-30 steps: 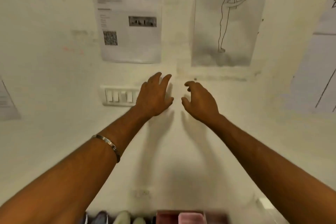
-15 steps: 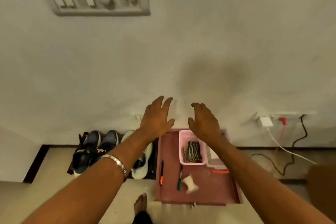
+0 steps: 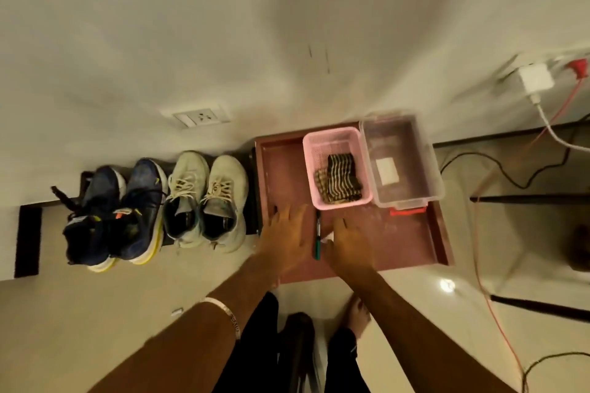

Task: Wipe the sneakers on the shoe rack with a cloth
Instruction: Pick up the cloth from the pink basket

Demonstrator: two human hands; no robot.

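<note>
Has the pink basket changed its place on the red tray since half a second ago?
No. The pink basket sits at the red tray's far edge, as before; only the camera tilted.

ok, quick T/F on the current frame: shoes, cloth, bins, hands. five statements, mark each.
1. Two pairs of sneakers stand side by side: dark blue sneakers left of the white sneakers. True.
2. The striped cloth lies in the clear bin. False: it lies in the pink basket; the clear bin sits beside that basket.
3. The left hand grips the cloth. False: both hands hold nothing; the right hand is also spread over the red tray.
4. A green marker lies between the hands. True.
5. A white charger is plugged in on the wall. True.
</note>
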